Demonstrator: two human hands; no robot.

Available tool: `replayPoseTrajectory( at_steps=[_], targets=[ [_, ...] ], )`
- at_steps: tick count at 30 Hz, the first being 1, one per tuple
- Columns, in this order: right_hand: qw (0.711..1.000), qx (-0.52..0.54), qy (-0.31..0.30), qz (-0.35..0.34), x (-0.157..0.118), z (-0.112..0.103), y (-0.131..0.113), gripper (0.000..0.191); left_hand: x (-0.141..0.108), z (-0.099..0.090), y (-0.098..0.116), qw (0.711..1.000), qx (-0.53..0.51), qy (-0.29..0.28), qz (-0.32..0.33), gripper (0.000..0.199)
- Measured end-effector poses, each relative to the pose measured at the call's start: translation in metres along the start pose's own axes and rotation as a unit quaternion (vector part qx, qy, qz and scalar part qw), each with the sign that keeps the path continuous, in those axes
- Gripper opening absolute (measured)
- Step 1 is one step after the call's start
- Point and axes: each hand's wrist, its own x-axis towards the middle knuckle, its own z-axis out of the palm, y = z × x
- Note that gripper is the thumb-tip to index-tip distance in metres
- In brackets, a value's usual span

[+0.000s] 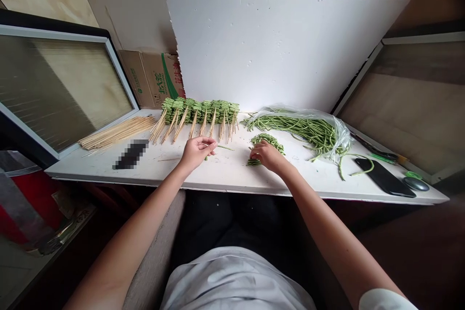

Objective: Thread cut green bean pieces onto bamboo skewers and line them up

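My left hand (199, 151) is closed in a pinch above the white table. A thin bamboo skewer (169, 159) runs out past its wrist to the left, and the fingers hide the rest. Below the fingertips shows a bit of green bean (206, 158); another cut piece (225, 147) lies just right of them. My right hand (267, 156) has its fingers curled down on a heap of cut green beans (271, 140), gripping at its left side; what is in the fingertips is mostly covered. Finished bean skewers (199, 112) stand stacked in a row behind my left hand.
Loose bamboo skewers (118, 133) lie at the left, near a blurred dark object (131, 154). Long whole beans (298, 126) rest in a clear plastic bag (339, 131). A black phone (384, 177) sits at the right edge. A white board (283, 48) and a carton (150, 77) stand behind.
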Motion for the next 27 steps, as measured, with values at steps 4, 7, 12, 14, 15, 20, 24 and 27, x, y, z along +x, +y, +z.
replayPoseTrajectory(
  at_steps=[4, 7, 12, 14, 15, 20, 24, 27],
  targets=[
    [0.999, 0.042, 0.005, 0.001, -0.009, -0.002, 0.004, 0.029, -0.001, 0.002, -0.003, 1.0, 0.002, -0.005, -0.014, 0.056],
    [0.997, 0.075, -0.016, 0.006, -0.014, -0.008, 0.008, 0.013, -0.002, 0.005, -0.005, 1.0, 0.005, -0.008, -0.018, 0.056],
    [0.992, 0.105, -0.048, 0.048, -0.016, -0.013, 0.006, 0.021, -0.002, 0.007, -0.01, 1.0, 0.014, -0.024, -0.011, 0.054],
    [0.991, 0.105, -0.048, 0.061, -0.016, -0.014, 0.003, 0.016, -0.003, 0.008, -0.012, 0.999, 0.017, -0.028, -0.01, 0.053],
    [0.992, 0.102, -0.043, 0.064, -0.016, -0.014, 0.002, 0.015, -0.003, 0.008, -0.012, 0.999, 0.019, -0.03, -0.011, 0.053],
    [0.993, 0.1, -0.03, 0.047, -0.015, -0.013, 0.002, 0.018, -0.003, 0.009, -0.011, 0.999, 0.016, -0.033, -0.011, 0.05],
    [0.994, 0.097, -0.01, 0.05, -0.014, -0.008, 0.008, 0.026, -0.005, 0.01, -0.007, 0.999, 0.014, -0.031, -0.016, 0.052],
    [0.993, 0.109, 0.014, 0.044, -0.014, -0.005, 0.011, 0.027, -0.006, 0.01, -0.005, 0.999, 0.014, -0.033, -0.02, 0.053]
  ],
)
